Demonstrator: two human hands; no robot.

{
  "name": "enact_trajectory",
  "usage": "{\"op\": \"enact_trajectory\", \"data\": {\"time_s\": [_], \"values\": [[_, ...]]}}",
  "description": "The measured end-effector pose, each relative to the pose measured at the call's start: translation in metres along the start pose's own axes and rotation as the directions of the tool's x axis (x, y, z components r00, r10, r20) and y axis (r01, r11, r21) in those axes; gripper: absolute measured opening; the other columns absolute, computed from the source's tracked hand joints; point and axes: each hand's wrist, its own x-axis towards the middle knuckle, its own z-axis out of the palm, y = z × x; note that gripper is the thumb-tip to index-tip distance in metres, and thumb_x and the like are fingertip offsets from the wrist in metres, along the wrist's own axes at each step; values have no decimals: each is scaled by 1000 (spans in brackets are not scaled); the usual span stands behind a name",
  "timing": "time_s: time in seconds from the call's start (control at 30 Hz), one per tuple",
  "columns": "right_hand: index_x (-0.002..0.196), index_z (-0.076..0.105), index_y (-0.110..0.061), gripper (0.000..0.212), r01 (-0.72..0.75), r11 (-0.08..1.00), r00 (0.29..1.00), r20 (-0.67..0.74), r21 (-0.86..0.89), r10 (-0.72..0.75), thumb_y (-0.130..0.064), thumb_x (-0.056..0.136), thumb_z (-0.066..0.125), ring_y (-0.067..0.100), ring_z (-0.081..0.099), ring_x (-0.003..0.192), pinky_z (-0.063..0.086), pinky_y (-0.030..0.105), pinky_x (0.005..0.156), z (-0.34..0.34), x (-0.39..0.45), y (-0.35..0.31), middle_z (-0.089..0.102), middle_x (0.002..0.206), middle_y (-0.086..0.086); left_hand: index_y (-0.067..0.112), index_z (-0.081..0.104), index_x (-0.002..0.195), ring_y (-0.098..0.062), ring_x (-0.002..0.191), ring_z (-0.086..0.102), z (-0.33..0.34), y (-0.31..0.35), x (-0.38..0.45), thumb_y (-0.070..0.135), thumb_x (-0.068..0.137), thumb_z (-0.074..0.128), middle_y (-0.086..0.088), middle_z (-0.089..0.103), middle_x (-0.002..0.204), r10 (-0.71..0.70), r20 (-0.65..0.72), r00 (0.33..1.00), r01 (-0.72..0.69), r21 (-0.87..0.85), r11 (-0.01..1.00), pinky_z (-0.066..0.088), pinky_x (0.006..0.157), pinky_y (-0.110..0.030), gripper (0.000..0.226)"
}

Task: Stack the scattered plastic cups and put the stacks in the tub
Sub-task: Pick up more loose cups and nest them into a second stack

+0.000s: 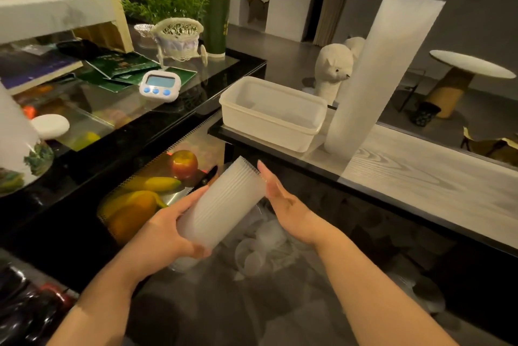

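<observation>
A short stack of clear plastic cups (224, 205) lies tilted in mid-air, rims pointing up and away. My left hand (171, 230) grips its lower end. My right hand (280, 200) rests flat against the stack's upper right side, fingers straight. Beyond them the white rectangular tub (269, 121) stands on the counter edge, and it looks empty. Right of the tub, a very tall stack of cups (378, 79) leans upward and to the right. Loose clear cups (258, 250) lie low down beneath my hands, dim and blurred.
A black glass counter (140, 127) on the left holds a white timer (159, 85), a green tumbler (215, 17), a wicker basket and a plant. Fruit (183, 163) lies under the glass. A pale wood-grain top (434, 177) runs right. A plush toy (333, 68) stands behind the tub.
</observation>
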Motion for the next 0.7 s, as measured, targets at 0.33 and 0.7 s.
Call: {"op": "enact_trajectory", "data": {"time_s": [0.33, 0.7], "values": [[147, 33, -27, 58, -256, 607, 923, -4, -753, 384, -39, 94, 56, 34, 54, 121, 45, 38, 100, 78, 13, 127, 53, 136, 12, 52, 34, 139, -17, 124, 46, -15, -13, -1, 9, 56, 95, 10, 45, 139, -71, -153, 986, 59, -87, 995, 49, 101, -47, 111], [122, 55, -39, 36, -122, 990, 842, -522, 63, 137, -21, 93, 65, 15, 66, 88, 51, 14, 73, 18, 15, 94, 66, 89, -1, 49, 38, 138, -15, 118, 52, -3, -33, -9, 4, 54, 94, 14, 48, 134, -104, -55, 993, 100, -66, 993, 53, 95, -39, 110]]}}
